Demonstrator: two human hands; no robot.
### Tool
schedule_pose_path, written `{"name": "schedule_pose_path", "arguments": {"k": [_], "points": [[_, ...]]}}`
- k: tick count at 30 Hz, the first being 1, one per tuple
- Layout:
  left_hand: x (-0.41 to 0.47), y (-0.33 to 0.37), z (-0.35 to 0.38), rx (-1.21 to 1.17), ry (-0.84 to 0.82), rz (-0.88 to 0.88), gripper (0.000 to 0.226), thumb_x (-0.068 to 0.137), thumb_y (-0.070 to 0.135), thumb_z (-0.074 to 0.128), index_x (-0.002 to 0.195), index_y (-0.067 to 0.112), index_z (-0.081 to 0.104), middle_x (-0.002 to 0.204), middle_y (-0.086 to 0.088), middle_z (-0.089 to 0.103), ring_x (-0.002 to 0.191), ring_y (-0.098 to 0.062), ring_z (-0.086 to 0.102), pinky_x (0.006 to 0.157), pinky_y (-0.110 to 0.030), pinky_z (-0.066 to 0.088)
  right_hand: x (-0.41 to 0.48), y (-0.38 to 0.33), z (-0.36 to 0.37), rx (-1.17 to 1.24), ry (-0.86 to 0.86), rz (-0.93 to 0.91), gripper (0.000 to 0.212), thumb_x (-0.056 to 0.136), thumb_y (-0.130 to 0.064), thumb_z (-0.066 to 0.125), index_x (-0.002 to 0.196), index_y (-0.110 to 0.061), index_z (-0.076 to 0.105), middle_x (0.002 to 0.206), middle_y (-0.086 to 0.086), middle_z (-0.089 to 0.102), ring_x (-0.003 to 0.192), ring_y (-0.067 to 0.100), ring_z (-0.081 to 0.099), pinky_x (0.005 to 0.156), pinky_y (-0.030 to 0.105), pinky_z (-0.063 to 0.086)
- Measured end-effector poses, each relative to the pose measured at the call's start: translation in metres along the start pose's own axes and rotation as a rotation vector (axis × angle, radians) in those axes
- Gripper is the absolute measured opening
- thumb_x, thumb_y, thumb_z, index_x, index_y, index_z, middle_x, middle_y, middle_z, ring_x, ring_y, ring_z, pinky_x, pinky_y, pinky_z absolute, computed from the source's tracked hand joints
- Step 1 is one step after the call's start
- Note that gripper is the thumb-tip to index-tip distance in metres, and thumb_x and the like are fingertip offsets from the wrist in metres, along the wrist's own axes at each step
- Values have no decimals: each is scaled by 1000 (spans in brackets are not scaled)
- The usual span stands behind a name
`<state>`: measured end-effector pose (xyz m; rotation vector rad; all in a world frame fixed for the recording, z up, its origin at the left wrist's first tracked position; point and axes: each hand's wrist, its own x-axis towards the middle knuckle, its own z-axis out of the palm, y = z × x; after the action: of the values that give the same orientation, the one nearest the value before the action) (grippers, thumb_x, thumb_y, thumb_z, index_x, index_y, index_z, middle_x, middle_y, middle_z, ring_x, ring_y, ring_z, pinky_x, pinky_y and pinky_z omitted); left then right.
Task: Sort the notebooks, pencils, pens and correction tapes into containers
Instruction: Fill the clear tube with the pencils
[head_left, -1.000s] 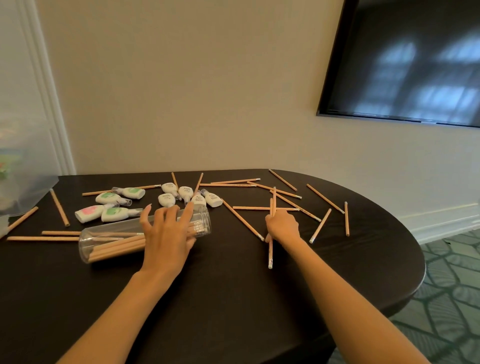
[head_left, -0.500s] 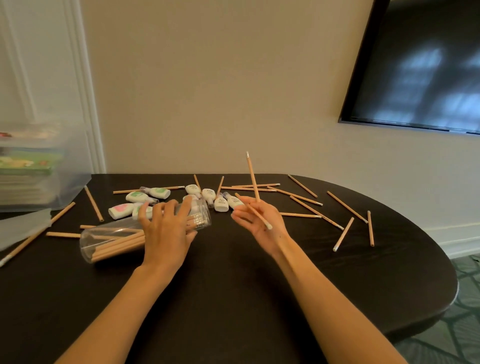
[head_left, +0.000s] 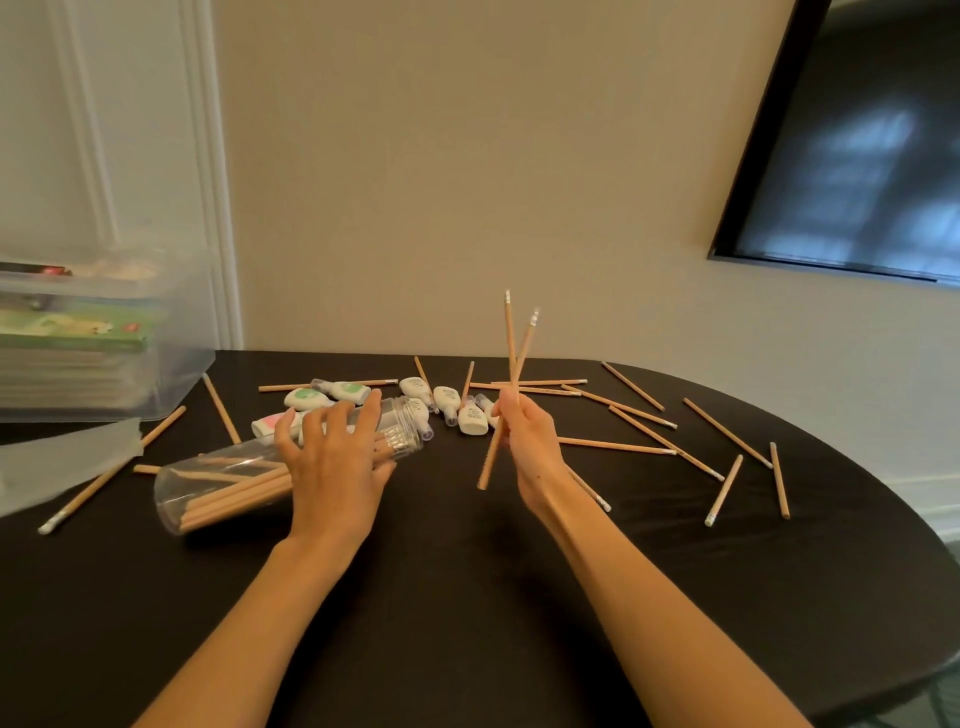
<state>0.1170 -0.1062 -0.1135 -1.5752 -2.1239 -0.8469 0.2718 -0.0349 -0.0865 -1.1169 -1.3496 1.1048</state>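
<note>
Tan pencils (head_left: 727, 432) (white-tipped) against black table (head_left: 467, 597).

Jar (head_left: 223, 480): the middle is covered by the left hand (head_left: 332, 467).
Two held pencils (head_left: 510, 338): the middles are hidden inside the right hand (head_left: 524, 441).
Pink correction tape (head_left: 271, 422): half hidden behind the jar.
Clear box (head_left: 176, 364): cut off by the left edge; the notebooks (head_left: 67, 338) inside are blurred.
Screen (head_left: 857, 156): cut off at top and right.

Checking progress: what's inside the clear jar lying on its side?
Wooden pencils lie lengthwise inside the clear jar. The left hand covers its middle, so their count is hidden.
</note>
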Motion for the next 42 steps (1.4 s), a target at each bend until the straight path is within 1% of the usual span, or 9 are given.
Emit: {"name": "schedule_pose_path", "arguments": {"k": [5,14,16,21,26,30,33,39,42], "points": [[1,1,-1,9,-27,-11,69,86,35,62,145,28,26,143,-3,38,135,-25,26,109,-42,-2,-3,10,7,-32,-54,-106,16,102,-25,33,93,-23,46,78,1,59,66,7,59,73,25,53],[0,-1,1,20,-60,-14,69,86,35,62,144,29,26,144,-2,36,136,-24,24,110,-43,0,-20,34,9,-360,-292,-103,23,103,-29,26,102,-16,46,71,-2,51,66,9,48,67,21,42],[1,-1,0,9,-66,-18,69,85,36,63,144,29,28,144,-2,37,136,-23,24,110,-43,0,-21,31,8,-257,-261,-42,29,103,-31,26,90,-14,46,64,-2,50,60,10,45,64,22,41],[-1,3,-8,5,-91,41,70,84,44,61,144,32,27,142,2,39,136,-20,26,110,-42,0,-15,16,12,492,-53,188,31,101,-25,37,79,-13,55,69,0,49,64,8,44,65,22,38],[-3,11,-14,-51,-82,135,68,82,44,64,142,29,34,135,1,47,131,-21,35,109,-41,0,-9,7,16,648,-18,181,20,101,-19,38,89,-12,52,65,-1,42,53,4,37,45,15,32],[-3,11,-8,-49,-31,135,68,70,37,78,131,20,52,119,-8,61,118,-30,49,107,-48,13,-12,3,21,422,-118,120,11,96,-14,48,97,-9,58,76,3,56,64,8,54,60,19,49],[-1,10,-4,-43,7,119,67,66,34,81,127,17,56,115,-11,63,114,-33,52,105,-48,16,-17,-7,32,94,-238,103,10,93,-11,51,88,-12,60,85,3,57,79,10,55,72,22,46],[1,6,0,-40,91,96,70,56,31,88,118,13,62,104,-14,66,103,-38,58,98,-53,26,-11,-28,40,26,-245,152,21,90,-11,51,107,-1,57,85,4,56,73,9,52,67,21,44],[2,5,0,-28,120,87,69,55,31,88,117,13,63,103,-14,66,102,-38,59,98,-49,20,-13,-36,41,13,-306,194,10,92,-10,48,96,-5,56,83,5,55,70,10,52,69,22,45]]}}
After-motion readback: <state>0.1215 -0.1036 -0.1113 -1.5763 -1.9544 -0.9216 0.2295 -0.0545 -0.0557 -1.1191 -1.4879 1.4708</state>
